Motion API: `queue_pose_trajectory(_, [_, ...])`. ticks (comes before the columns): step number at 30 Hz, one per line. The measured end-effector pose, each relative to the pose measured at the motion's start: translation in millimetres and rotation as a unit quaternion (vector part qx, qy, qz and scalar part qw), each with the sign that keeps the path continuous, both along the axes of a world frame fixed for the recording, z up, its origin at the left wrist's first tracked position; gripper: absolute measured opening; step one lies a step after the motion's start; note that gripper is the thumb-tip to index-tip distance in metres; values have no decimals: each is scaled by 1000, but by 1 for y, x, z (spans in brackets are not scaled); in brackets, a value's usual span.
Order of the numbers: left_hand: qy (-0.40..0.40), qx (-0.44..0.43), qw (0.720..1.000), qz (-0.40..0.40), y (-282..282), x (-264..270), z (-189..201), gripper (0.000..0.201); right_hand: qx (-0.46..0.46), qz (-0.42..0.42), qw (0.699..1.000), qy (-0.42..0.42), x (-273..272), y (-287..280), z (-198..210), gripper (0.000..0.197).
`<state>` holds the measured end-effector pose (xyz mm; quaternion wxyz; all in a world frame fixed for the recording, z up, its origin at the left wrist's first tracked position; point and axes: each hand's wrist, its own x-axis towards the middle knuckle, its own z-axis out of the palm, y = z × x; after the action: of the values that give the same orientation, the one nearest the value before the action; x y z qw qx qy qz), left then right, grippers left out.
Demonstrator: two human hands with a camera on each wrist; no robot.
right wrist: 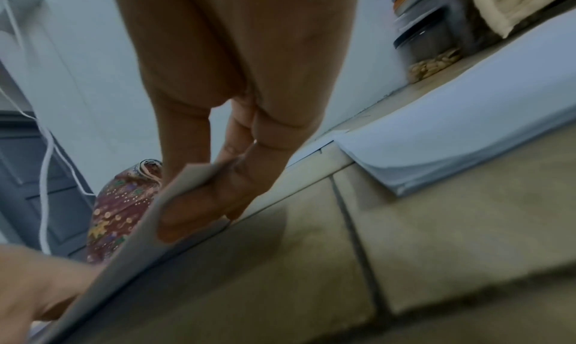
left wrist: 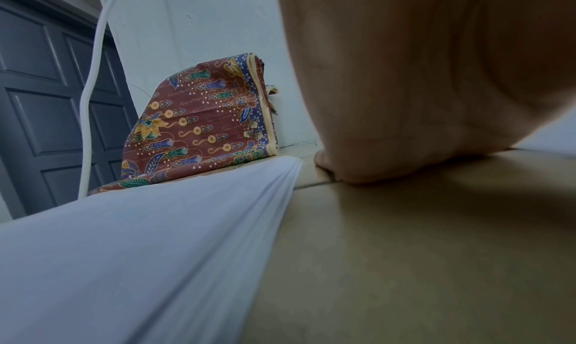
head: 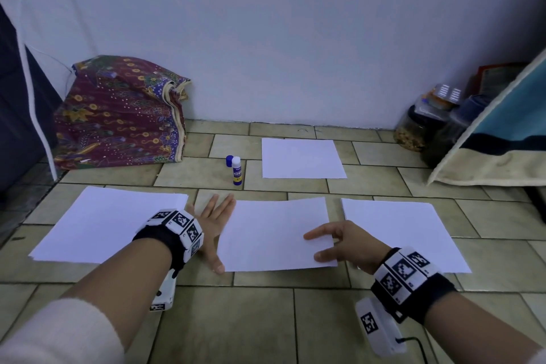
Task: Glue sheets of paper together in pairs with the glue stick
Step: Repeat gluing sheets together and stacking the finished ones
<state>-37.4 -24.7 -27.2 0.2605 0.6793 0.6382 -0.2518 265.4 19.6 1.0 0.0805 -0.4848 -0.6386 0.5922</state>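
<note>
A single white sheet [head: 274,233] lies on the tiled floor in front of me. My right hand [head: 322,247] pinches its right edge near the front corner, and the right wrist view shows that edge of the sheet [right wrist: 124,263] lifted between thumb and fingers [right wrist: 199,201]. With straight, spread fingers, my left hand [head: 217,221] rests flat on the floor against the sheet's left edge. The uncapped glue stick [head: 237,171] stands behind the sheet, its blue cap [head: 229,161] beside it.
A paper stack [head: 100,224] lies to the left and another [head: 399,233] to the right. One more sheet [head: 301,158] lies further back. Folded patterned fabric [head: 121,115] leans at the wall on the left. Jars [head: 419,124] and a mat edge [head: 487,162] sit at the right.
</note>
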Motion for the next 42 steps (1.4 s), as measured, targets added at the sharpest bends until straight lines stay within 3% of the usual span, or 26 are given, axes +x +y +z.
queue_pose_trajectory(3, [-6, -4, 1000, 3, 1, -2, 0, 165, 19, 10, 1000, -13, 4, 6, 0, 50])
queue_pose_trajectory(12, [-14, -7, 1000, 12, -2, 2, 2, 150, 118, 81, 990, 19, 20, 30, 32, 70])
queue_pose_trajectory(19, [-34, 7, 999, 24, -6, 5, 6, 148, 139, -18, 985, 98, 34, 69, 60, 73])
queue_pose_trajectory(23, [-29, 25, 999, 35, -5, 7, 1, 147, 150, -67, 976, 141, 37, 132, 25, 93])
queue_pose_trajectory(28, [-28, 43, 997, 57, -2, 8, -10, 147, 173, -102, 976, 83, 22, 182, 9, 68])
queue_pose_trajectory(42, [-54, 48, 996, 61, -5, 8, -7, 139, 118, -80, 989, 38, -8, 212, -15, 67])
